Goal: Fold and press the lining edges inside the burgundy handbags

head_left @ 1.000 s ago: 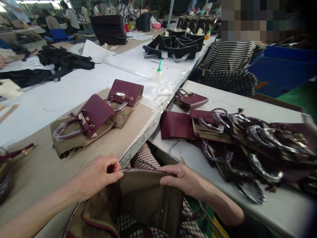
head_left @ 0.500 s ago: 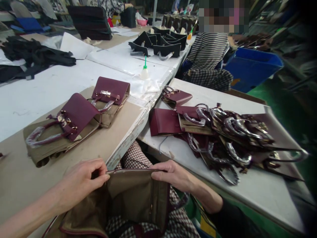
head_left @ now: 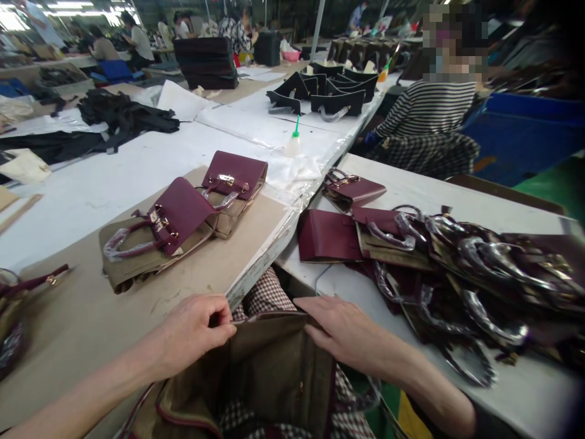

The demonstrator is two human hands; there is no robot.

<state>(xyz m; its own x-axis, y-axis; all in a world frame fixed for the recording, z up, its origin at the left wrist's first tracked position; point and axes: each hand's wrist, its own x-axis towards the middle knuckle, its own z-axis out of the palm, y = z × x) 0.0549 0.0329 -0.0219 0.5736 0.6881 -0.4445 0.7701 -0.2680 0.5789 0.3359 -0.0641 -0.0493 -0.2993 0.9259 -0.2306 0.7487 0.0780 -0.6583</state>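
Note:
On my lap lies an olive-tan handbag (head_left: 269, 360) with burgundy edging, its lining facing me. Its top edge is pinched between the thumb and curled fingers of my left hand (head_left: 194, 329). My right hand (head_left: 340, 326) grips the same edge near the bag's right corner, fingers over the far side and thumb on the near side. A zip (head_left: 300, 390) shows on the lining below it. Part of a plastic-wrapped handle (head_left: 363, 399) hangs beside the bag at the right. The bag's outer face is hidden from me.
Two burgundy handbags (head_left: 185, 213) lie on the brown board to the left, another at the left edge. Many plastic-wrapped bags (head_left: 425, 262) are heaped on the right table. A green-tipped bottle (head_left: 294, 143) stands farther back. A person in a striped top (head_left: 434, 110) sits beyond.
The view has swung left and up, so the tables sit farther right. Both hands keep hold of the bag's top edge, and my right fingers have shifted slightly along it.

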